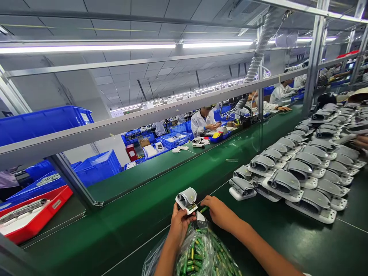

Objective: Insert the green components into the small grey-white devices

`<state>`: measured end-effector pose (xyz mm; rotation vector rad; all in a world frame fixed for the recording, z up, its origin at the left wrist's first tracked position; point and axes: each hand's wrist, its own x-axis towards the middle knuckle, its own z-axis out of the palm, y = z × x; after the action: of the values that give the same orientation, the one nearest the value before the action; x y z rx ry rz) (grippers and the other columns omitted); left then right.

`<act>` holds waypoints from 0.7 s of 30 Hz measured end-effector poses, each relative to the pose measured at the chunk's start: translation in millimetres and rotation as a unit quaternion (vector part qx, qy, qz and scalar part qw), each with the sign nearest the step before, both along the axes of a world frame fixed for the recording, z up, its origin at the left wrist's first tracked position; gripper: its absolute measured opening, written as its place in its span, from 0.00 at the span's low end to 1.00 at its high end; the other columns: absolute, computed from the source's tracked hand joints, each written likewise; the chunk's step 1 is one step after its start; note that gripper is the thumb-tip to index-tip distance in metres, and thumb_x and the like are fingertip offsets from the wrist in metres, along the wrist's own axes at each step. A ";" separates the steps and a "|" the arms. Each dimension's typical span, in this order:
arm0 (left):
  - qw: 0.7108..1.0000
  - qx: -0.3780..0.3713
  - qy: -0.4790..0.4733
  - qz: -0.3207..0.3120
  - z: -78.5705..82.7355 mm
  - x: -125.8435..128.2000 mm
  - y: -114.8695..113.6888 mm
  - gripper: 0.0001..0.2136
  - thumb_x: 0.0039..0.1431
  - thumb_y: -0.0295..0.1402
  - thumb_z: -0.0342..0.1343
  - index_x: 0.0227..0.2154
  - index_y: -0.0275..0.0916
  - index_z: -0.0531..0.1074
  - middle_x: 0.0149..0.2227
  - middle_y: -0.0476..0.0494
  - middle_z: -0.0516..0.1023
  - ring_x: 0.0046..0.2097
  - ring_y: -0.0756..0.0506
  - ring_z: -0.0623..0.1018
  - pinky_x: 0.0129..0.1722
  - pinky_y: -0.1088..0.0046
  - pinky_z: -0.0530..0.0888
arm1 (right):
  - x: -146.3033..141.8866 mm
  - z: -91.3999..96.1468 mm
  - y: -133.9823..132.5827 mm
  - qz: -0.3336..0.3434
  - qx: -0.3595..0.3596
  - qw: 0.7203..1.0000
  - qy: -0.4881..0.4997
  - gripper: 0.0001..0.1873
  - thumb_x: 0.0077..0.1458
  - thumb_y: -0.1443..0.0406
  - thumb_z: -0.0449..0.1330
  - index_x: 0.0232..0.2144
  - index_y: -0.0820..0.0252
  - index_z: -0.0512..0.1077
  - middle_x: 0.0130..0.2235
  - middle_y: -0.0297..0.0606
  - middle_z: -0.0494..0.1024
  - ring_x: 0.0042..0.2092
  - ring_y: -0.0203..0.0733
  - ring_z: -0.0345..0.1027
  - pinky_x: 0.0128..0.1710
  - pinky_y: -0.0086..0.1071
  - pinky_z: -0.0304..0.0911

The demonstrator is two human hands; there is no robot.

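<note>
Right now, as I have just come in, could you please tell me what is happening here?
The person's left hand holds a white device with a grey cuff. The right hand pinches a green battery close beside it. Below, a clear plastic bag contains many green batteries. To the right, similar devices lie in rows.

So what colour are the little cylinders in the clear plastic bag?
The cylinders are mostly green with some yellowish parts, shown best in the head view.
</note>
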<state>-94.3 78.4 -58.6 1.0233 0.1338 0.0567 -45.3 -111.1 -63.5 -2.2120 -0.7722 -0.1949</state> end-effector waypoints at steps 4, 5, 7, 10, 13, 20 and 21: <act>1.000 -0.002 0.001 -0.008 0.3 -0.8 0.4 0.35 0.47 0.32 0.66 0.56 0.37 0.56 0.43 0.34 0.78 0.35 0.43 0.79 0.35 0.67 0.76 | -0.9 -1.1 -5.5 0.012 -0.091 0.996 -0.011 0.17 0.56 0.76 0.53 0.39 0.62 0.79 0.44 0.45 0.77 0.46 0.48 0.70 0.47 0.38 0.64; 1.000 -0.002 0.001 -0.007 0.5 -1.3 0.5 0.34 0.48 0.32 0.66 0.56 0.37 0.56 0.43 0.35 0.78 0.35 0.43 0.79 0.35 0.67 0.76 | -2.3 1.3 -3.6 0.003 -0.093 0.996 -0.012 0.14 0.58 0.74 0.53 0.38 0.62 0.78 0.43 0.45 0.76 0.46 0.48 0.70 0.47 0.38 0.64; 1.000 -0.001 -0.001 -0.004 1.0 -2.2 0.5 0.32 0.48 0.32 0.66 0.55 0.39 0.59 0.45 0.36 0.77 0.36 0.43 0.79 0.36 0.67 0.76 | -5.7 8.8 1.5 -0.021 -0.054 0.998 -0.021 0.13 0.62 0.71 0.52 0.39 0.62 0.77 0.42 0.44 0.74 0.45 0.45 0.70 0.46 0.37 0.65; 1.000 0.000 -0.005 -0.010 2.1 -2.7 0.4 0.29 0.47 0.33 0.66 0.52 0.39 0.62 0.46 0.38 0.76 0.37 0.43 0.78 0.37 0.66 0.76 | -11.6 18.8 9.8 -0.024 0.071 0.997 -0.019 0.13 0.66 0.66 0.52 0.44 0.59 0.77 0.43 0.41 0.73 0.39 0.39 0.70 0.41 0.32 0.66; 0.999 0.001 -0.013 -0.033 3.6 -2.9 0.5 0.29 0.46 0.37 0.68 0.50 0.36 0.65 0.43 0.37 0.77 0.37 0.42 0.78 0.35 0.67 0.75 | -17.4 17.3 19.4 0.003 0.130 0.991 -0.044 0.12 0.67 0.66 0.54 0.45 0.58 0.77 0.44 0.41 0.76 0.42 0.40 0.72 0.44 0.33 0.68; 0.998 0.006 -0.032 -0.052 1.9 -4.0 1.5 0.29 0.48 0.42 0.71 0.49 0.35 0.67 0.41 0.39 0.76 0.37 0.45 0.77 0.33 0.70 0.75 | -20.6 -4.4 36.5 -0.032 0.063 0.984 -0.164 0.13 0.67 0.70 0.52 0.47 0.61 0.75 0.44 0.42 0.80 0.44 0.45 0.75 0.45 0.37 0.69; 0.998 0.011 -0.033 -0.049 0.3 -3.3 1.3 0.29 0.49 0.42 0.71 0.50 0.36 0.67 0.41 0.39 0.76 0.37 0.46 0.77 0.34 0.71 0.75 | -20.3 -5.6 37.3 -0.037 0.055 0.982 -0.175 0.13 0.67 0.70 0.52 0.46 0.61 0.75 0.42 0.42 0.81 0.42 0.44 0.76 0.43 0.35 0.69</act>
<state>-97.6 79.7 -58.3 1.0477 0.0234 0.0026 -65.7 -73.8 -69.0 -2.1294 -0.8425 -0.6620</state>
